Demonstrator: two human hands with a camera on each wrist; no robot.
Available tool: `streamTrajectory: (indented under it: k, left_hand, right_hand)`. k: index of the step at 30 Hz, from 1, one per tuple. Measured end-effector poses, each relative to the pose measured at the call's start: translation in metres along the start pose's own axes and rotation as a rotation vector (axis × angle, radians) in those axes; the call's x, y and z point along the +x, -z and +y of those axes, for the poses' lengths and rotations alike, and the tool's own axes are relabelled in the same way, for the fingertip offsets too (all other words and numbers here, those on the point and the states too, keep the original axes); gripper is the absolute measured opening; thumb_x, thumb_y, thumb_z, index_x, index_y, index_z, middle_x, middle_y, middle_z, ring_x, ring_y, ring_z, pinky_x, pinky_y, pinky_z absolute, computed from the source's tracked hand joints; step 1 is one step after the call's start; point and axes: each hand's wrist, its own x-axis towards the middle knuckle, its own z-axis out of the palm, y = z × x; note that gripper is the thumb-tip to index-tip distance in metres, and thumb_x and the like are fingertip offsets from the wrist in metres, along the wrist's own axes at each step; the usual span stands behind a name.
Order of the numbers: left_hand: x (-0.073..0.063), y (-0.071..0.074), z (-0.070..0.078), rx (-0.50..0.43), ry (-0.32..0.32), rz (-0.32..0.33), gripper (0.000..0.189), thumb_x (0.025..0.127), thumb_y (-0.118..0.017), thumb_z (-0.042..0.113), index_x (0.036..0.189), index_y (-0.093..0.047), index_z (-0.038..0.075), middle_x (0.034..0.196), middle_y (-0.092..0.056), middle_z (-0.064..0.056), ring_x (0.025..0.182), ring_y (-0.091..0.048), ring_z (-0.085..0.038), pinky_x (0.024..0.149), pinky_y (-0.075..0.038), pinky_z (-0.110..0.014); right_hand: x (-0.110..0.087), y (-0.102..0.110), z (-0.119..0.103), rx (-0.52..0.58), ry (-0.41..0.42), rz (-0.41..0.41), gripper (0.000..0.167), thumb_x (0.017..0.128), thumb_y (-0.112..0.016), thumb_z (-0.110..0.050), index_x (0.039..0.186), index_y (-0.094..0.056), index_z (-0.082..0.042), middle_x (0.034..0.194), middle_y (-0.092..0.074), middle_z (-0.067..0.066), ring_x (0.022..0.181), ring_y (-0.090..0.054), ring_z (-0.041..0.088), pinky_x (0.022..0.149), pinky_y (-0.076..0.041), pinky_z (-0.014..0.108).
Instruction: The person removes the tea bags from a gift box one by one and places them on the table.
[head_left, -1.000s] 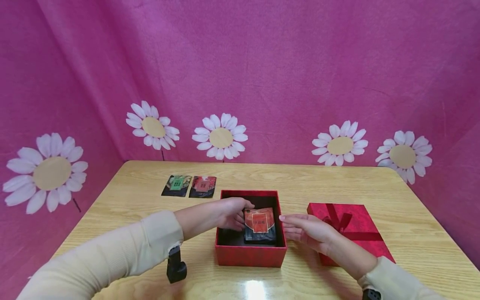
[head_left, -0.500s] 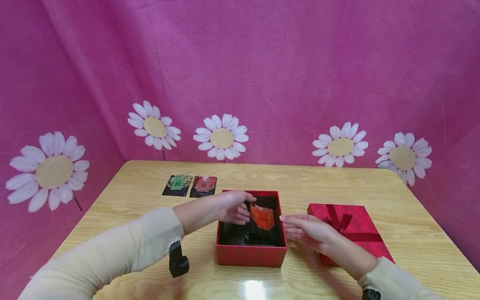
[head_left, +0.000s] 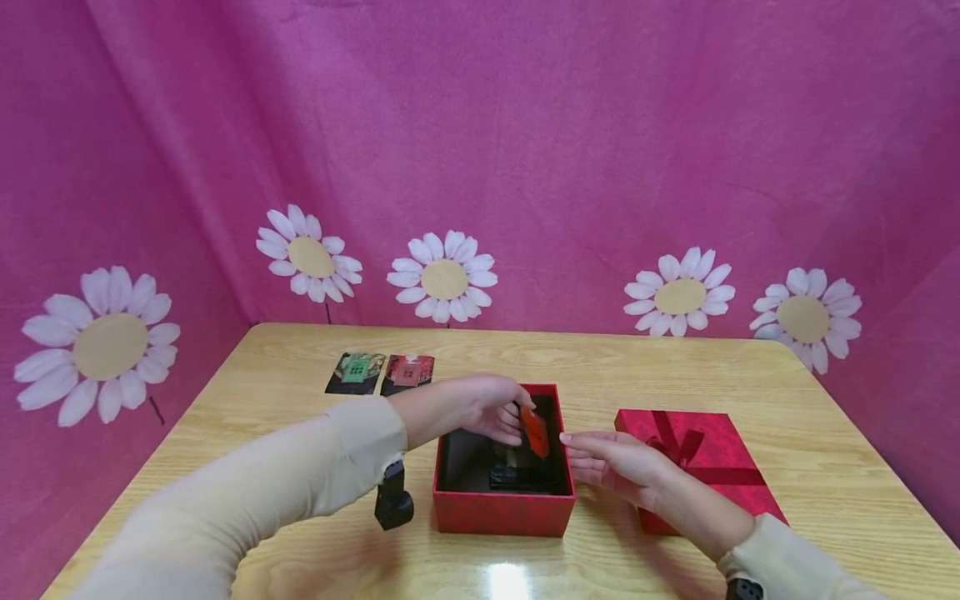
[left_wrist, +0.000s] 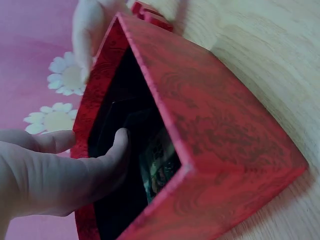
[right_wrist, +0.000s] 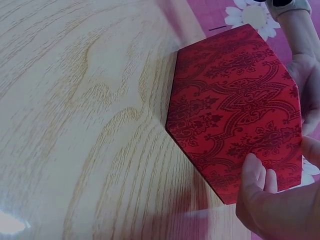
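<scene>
My left hand (head_left: 491,408) is over the open red box (head_left: 502,514), pinching an orange-and-black packet (head_left: 536,432) by its upper left edge. The packet is tilted steeply, so I see its front at a slant. Below it, a dark packet (head_left: 517,477) lies on the box floor; in the left wrist view a packet with a green label (left_wrist: 159,155) shows inside. My right hand (head_left: 618,462) rests its fingers (right_wrist: 251,170) against the box's patterned outer right wall, with the thumb at the rim.
Two flat packets, one green-labelled (head_left: 356,372) and one red-labelled (head_left: 408,371), lie side by side at the back left of the wooden table (head_left: 600,367). The red lid (head_left: 720,450) with a ribbon bow is right of the box. A pink curtain (head_left: 480,150) hangs behind.
My left hand has picked up the orange packet from the pile, tilting it up and shifting it to the right, which uncovers the packet below. My right hand stays at the box wall.
</scene>
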Motion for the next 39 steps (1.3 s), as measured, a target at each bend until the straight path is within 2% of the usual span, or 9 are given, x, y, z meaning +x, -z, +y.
streamTrajectory:
  k: [6,10,16,20,30,39]
  left_hand:
    - [0.012,-0.010,-0.002,0.073,0.031,-0.003,0.033,0.092,-0.051,0.006,0.123,-0.048,-0.005,0.125,-0.052,-0.027,0.121,-0.050,-0.037,0.104,-0.047,-0.048]
    - [0.016,-0.012,-0.005,0.091,0.054,-0.007,0.027,0.093,-0.049,0.003,0.118,-0.050,-0.007,0.118,-0.052,-0.025,0.117,-0.051,-0.036,0.104,-0.048,-0.048]
    - [0.018,-0.012,-0.006,0.104,0.055,-0.007,0.025,0.093,-0.046,-0.002,0.116,-0.054,-0.008,0.118,-0.057,-0.024,0.110,-0.055,-0.033,0.103,-0.049,-0.045]
    - [0.016,-0.011,-0.004,0.142,0.047,-0.012,0.026,0.092,-0.044,-0.003,0.116,-0.054,-0.009,0.114,-0.058,-0.023,0.106,-0.056,-0.032,0.103,-0.049,-0.044]
    - [0.005,-0.003,0.002,0.205,0.003,-0.010,0.032,0.089,-0.049,-0.004,0.120,-0.054,-0.007,0.116,-0.057,-0.024,0.111,-0.056,-0.031,0.101,-0.050,-0.045]
    - [-0.007,0.009,0.004,0.306,-0.056,0.060,0.028,0.085,-0.056,-0.003,0.112,-0.062,-0.003,0.098,-0.062,-0.018,0.091,-0.062,-0.025,0.091,-0.057,-0.040]
  right_hand:
    - [0.000,0.001,-0.001,-0.010,-0.018,0.021,0.067,0.094,-0.060,-0.030,0.140,-0.034,0.012,0.108,-0.071,0.005,0.096,-0.069,0.012,0.091,-0.056,0.028]
    - [0.000,0.001,0.001,-0.009,-0.016,0.015,0.067,0.094,-0.059,-0.030,0.140,-0.034,0.012,0.107,-0.071,0.004,0.097,-0.068,0.013,0.092,-0.056,0.029]
    - [0.000,0.002,0.002,-0.004,-0.016,0.009,0.065,0.095,-0.058,-0.029,0.140,-0.035,0.011,0.107,-0.072,0.004,0.097,-0.069,0.013,0.092,-0.056,0.029]
    - [0.001,0.001,0.002,-0.007,-0.013,0.009,0.064,0.095,-0.057,-0.029,0.140,-0.035,0.012,0.108,-0.072,0.004,0.098,-0.068,0.013,0.092,-0.056,0.029]
    - [0.001,0.003,0.001,-0.028,0.006,-0.025,0.072,0.093,-0.062,-0.031,0.139,-0.031,0.014,0.102,-0.070,-0.001,0.096,-0.066,0.010,0.092,-0.056,0.026]
    - [0.001,0.003,0.000,-0.014,-0.004,-0.033,0.072,0.093,-0.061,-0.032,0.141,-0.030,0.012,0.101,-0.071,-0.002,0.096,-0.067,0.010,0.092,-0.056,0.027]
